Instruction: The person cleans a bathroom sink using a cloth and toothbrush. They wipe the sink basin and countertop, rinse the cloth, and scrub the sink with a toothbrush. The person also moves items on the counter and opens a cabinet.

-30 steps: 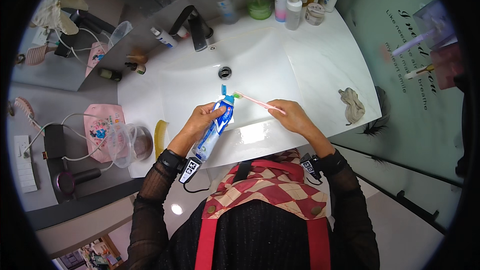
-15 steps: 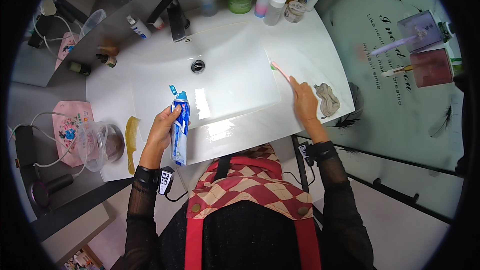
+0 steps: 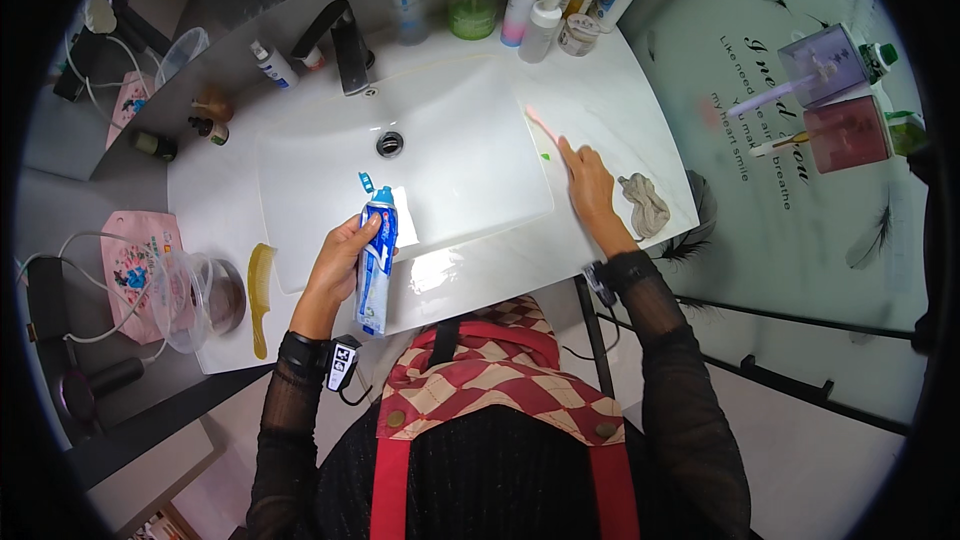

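Note:
My left hand [image 3: 345, 258] is closed round a blue and white toothpaste tube [image 3: 374, 280], held upright over the sink's front rim. Its blue flip cap [image 3: 366, 182] hangs open at the top. In my right hand [image 3: 590, 185], fingers pinch a slim pink toothbrush [image 3: 542, 124] by its handle, the head pointing away toward the sink's right edge. A small green bit [image 3: 545, 157] shows beside the brush, near the white sink's [image 3: 470, 160] right rim; what it is I cannot make out. Close to my right wrist lies a crumpled grey cloth [image 3: 645, 206].
A black faucet [image 3: 347, 50] stands behind the sink. Several bottles, including a green pump bottle [image 3: 472, 5], line the back. At left lie a yellow comb [image 3: 261, 300] and a clear plastic container [image 3: 190, 300]. Purple [image 3: 820, 65] and red cups [image 3: 848, 133] hang on the right glass.
The toothbrush has moved farther away, and its head is now apart from the green bit. My left hand has brought the tube slightly to the right. The whole view has shifted a little.

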Demonstrator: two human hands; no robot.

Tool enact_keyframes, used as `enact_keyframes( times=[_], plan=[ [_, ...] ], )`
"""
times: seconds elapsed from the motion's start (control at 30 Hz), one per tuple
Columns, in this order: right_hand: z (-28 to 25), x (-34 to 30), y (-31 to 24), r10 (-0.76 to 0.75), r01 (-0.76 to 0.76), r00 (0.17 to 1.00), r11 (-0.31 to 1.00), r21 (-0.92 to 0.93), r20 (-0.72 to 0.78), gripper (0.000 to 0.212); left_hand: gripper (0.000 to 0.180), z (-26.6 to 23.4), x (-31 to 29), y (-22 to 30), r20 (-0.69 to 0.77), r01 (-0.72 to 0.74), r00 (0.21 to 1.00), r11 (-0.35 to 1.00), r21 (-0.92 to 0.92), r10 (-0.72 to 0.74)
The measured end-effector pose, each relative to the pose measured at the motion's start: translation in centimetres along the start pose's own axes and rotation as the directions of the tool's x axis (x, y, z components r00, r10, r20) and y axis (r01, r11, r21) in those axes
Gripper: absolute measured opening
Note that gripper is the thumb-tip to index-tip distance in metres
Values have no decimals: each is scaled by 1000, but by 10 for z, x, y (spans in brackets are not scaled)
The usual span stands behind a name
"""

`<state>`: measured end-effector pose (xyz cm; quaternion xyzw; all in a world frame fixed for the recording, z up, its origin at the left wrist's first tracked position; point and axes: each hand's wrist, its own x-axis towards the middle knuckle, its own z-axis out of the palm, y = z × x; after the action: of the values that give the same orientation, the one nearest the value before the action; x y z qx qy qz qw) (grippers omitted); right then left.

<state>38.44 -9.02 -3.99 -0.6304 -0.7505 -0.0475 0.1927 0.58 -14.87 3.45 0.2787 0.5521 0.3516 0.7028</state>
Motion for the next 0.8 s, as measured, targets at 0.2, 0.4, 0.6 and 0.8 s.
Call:
enact_keyframes(
  times=[0.2,0.4,0.6,0.8],
  plan=[
    [-39,-40,11,155,-159,987,959,236,35,42,32,-13,7,-20,-34,97,994,983,-153,-104],
    [-44,-57,-1,151,-184,980,936,299,132,36,21,-37,-2,-44,-112,49,992,999,5,-48],
    [-10,-16,-7,213,-218,976,965,142,52,34,19,-63,-19,-52,-207,-15,978,1000,20,18],
    [-19,-29,-14,39,-55,990,992,117,136,37,19,-73,-21,-60,-265,-71,963,995,-66,51]
  ],
)
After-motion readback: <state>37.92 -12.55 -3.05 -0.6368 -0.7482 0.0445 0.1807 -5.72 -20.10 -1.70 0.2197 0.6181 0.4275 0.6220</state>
